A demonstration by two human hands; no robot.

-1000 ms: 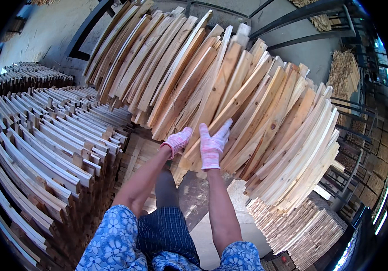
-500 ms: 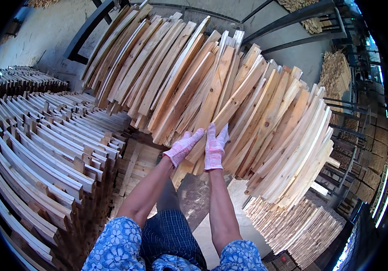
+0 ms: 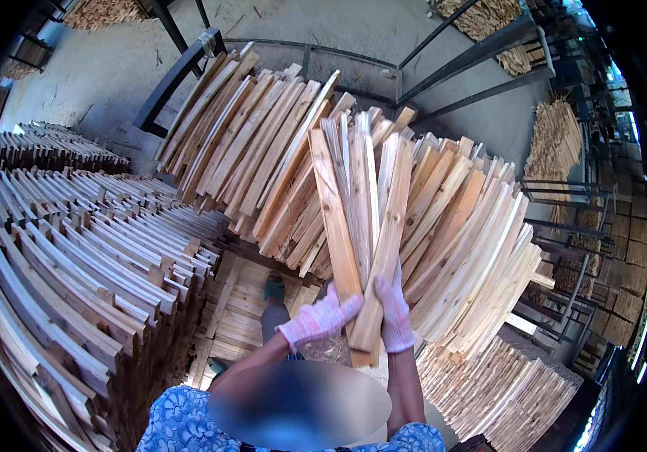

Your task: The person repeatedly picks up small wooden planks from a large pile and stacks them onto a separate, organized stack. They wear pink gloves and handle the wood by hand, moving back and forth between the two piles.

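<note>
My left hand [image 3: 323, 318], in a pink and white knit glove, is closed on the near end of a wooden strip [image 3: 334, 215] that leans to the left. The right hand [image 3: 394, 310], gloved alike, grips another wooden strip [image 3: 387, 237], its fingers along the right edge. The two strips cross near their lower ends, close to my body, and fan apart toward the far side. Between them show paler strips [image 3: 359, 173]; whether I hold these too, I cannot tell. Beneath lies a wide heap of wooden strips [image 3: 263, 135], laid side by side.
Tall stacks of pale strips [image 3: 90, 271] with small spacers fill the left. Another strip stack [image 3: 504, 388] stands at lower right. A dark metal frame [image 3: 474, 56] rises behind the heap. Wooden slats [image 3: 240, 301] lie underfoot near my foot. A blurred oval [image 3: 301, 403] covers my lap.
Both hands have drawn back toward my body, bringing the near ends of the strips with them. The strips now stand out from the heap and cross. The view has shifted slightly.
</note>
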